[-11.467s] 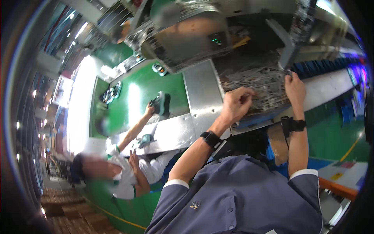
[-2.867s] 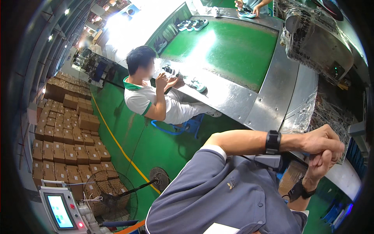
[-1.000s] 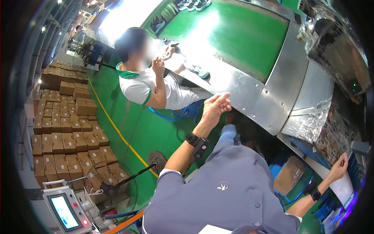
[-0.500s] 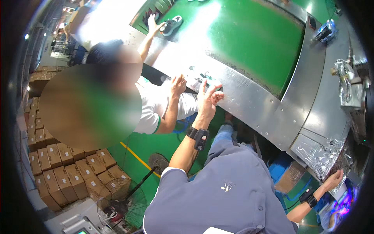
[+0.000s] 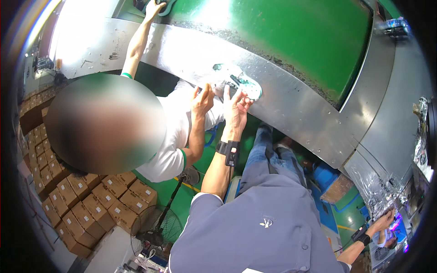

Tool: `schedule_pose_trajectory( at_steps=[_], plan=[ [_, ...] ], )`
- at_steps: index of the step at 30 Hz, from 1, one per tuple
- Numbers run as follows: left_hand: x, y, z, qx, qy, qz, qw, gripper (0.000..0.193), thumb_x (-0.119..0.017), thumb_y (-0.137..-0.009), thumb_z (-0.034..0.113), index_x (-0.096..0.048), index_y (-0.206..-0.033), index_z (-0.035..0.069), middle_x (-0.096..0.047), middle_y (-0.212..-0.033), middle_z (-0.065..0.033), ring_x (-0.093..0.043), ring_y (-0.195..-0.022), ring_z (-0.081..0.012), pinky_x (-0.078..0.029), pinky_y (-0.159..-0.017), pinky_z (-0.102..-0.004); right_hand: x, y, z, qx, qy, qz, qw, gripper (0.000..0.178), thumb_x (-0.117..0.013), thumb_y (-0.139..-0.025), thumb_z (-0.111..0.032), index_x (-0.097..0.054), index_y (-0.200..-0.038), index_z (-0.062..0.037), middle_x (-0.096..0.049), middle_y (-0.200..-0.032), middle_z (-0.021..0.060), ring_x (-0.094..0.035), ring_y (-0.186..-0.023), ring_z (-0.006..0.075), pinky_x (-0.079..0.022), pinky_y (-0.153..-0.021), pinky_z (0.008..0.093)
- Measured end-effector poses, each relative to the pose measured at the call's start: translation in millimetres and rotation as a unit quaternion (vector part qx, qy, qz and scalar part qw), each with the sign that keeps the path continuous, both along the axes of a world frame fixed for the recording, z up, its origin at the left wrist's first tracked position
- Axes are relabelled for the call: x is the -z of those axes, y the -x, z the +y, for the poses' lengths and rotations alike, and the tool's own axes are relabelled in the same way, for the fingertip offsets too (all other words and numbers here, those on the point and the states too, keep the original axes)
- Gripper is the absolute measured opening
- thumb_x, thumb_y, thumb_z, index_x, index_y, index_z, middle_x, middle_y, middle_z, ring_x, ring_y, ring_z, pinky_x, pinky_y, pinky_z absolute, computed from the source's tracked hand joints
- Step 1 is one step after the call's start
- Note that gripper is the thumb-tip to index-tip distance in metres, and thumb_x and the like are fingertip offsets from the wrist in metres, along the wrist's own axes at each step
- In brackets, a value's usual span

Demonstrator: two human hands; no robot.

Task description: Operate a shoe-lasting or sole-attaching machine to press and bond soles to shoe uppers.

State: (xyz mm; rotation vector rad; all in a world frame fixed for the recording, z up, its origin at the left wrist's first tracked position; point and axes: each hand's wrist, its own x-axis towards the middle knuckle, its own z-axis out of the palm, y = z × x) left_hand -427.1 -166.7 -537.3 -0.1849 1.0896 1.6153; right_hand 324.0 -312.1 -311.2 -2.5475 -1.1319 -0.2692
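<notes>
My left hand (image 5: 237, 108) is raised at the near edge of a metal ledge, fingers apart and partly curled. Its fingertips overlap the near edge of a pale teal and white shoe-shaped piece (image 5: 249, 86) with a dark strip, which lies on the ledge; whether they touch it is unclear. Far to the right, my right hand (image 5: 382, 221) is beside crinkled clear, shiny wrapping (image 5: 382, 193); its fingers are too small and partly hidden to read. Black devices are strapped to both my wrists.
A co-worker in white sits at left, one hand (image 5: 203, 101) near my left hand, the other (image 5: 154, 8) at a shoe (image 5: 168, 7). Beyond the metal ledge (image 5: 296, 116) runs a green belt (image 5: 291, 41). Cartons (image 5: 98, 211) and a fan (image 5: 154, 230) stand lower left.
The view has shifted, so the ledge and belt sit differently. My left fingers are less spread and the teal piece shows more. The co-worker's head has turned or moved lower.
</notes>
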Motion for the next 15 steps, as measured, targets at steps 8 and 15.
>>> schedule_pose_trajectory(
  at_steps=[8, 15],
  plan=[
    [19.5, 18.8, 11.3, 0.020, -0.002, -0.020, 1.000, 0.089, -0.061, -0.091, 0.007, 0.001, -0.153, 0.014, -0.058, -0.081, -0.0076, -0.058, -0.064, -0.0153, -0.054, -0.066, -0.0340, -10.3, 13.4, 4.7, 0.011, 0.045, -0.001, 0.999, 0.038, -0.049, -0.098, -0.020, -0.059, -0.126, 0.0028, -0.059, -0.130, 0.0170, -0.053, -0.119, 0.0292, -0.036, -0.105, 0.0366],
    [17.0, 11.4, 14.1, 0.025, -0.001, -0.023, 0.999, 0.089, -0.062, -0.091, 0.007, 0.001, -0.154, 0.015, -0.057, -0.080, -0.0077, -0.054, -0.058, -0.0148, -0.054, -0.063, -0.0342, -9.3, 1.8, -2.1, 0.005, 0.036, 0.000, 0.999, 0.035, -0.050, -0.097, -0.019, -0.061, -0.125, 0.0001, -0.060, -0.129, 0.0154, -0.055, -0.118, 0.0281, -0.038, -0.103, 0.0352]
  ],
)
